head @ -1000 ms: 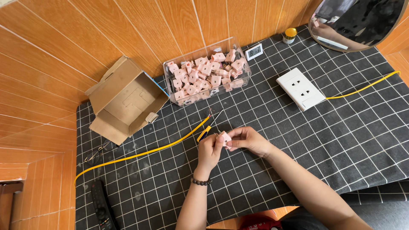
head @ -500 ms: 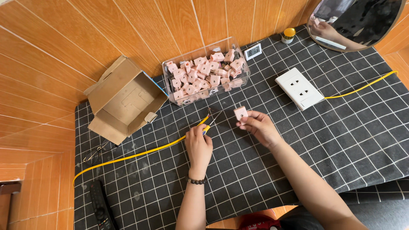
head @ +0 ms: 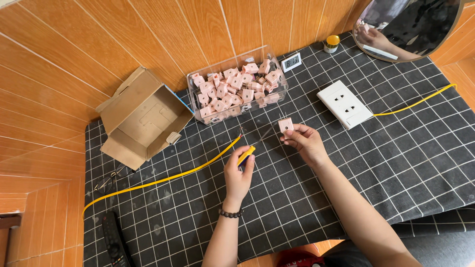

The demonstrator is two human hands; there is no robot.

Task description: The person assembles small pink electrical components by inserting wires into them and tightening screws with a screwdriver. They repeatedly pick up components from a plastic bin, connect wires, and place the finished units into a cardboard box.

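Observation:
My right hand [head: 306,142] holds a small pink socket piece [head: 285,125] by its fingertips, raised a little above the checked black mat [head: 376,163]. My left hand [head: 238,173] grips the yellow handle of a screwdriver [head: 246,154] whose thin shaft points up-right toward the pink piece. A yellow cable [head: 163,179] lies on the mat just left of the screwdriver, its bare end near the tool's shaft. Beyond both hands stands a clear plastic box [head: 237,86] filled with several more pink socket pieces.
An open cardboard box [head: 141,118] sits at the left. A white wall socket plate [head: 344,104] with a second yellow cable [head: 415,103] lies right. A small digital clock [head: 291,61], a yellow-capped jar [head: 331,43], a round mirror [head: 410,27], glasses [head: 111,179] and a black remote [head: 114,242] are around.
My hands, joined on the pink piece a second ago, have parted. The right hand carried the piece up and right; the left hand took hold of the yellow-handled screwdriver.

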